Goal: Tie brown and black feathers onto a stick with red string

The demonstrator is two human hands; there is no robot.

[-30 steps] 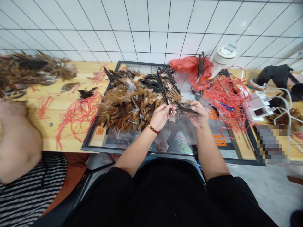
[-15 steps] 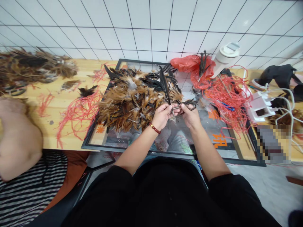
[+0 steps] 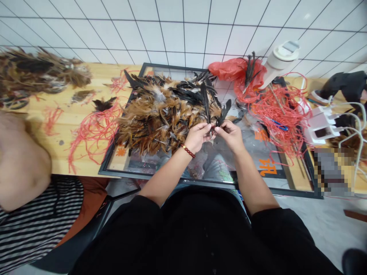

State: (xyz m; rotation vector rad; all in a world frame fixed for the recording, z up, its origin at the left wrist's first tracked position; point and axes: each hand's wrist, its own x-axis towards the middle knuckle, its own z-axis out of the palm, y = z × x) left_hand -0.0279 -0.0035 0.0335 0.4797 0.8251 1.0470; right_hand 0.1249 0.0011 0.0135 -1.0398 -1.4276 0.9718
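My left hand (image 3: 198, 136) is closed on the quill end of a long black feather (image 3: 205, 101), which points up toward the wall. Close beside it, my right hand (image 3: 230, 134) pinches another dark feather (image 3: 224, 113) by its lower end, tilted up to the right. The fingertips of both hands nearly meet, and the quill ends come together between them. A large heap of brown and black feathers (image 3: 160, 118) lies left of my hands on the framed glass panel (image 3: 137, 168).
Red plastic strings (image 3: 279, 118) and a red bag (image 3: 226, 72) lie at right, near a white bottle (image 3: 279, 61) and a white charger (image 3: 321, 124). At left are more strings (image 3: 91, 133), another feather pile (image 3: 37, 72) and a co-worker's arm (image 3: 23, 164).
The feather in my right hand has swung from pointing sideways to pointing up, next to the left one. The view has shifted slightly.
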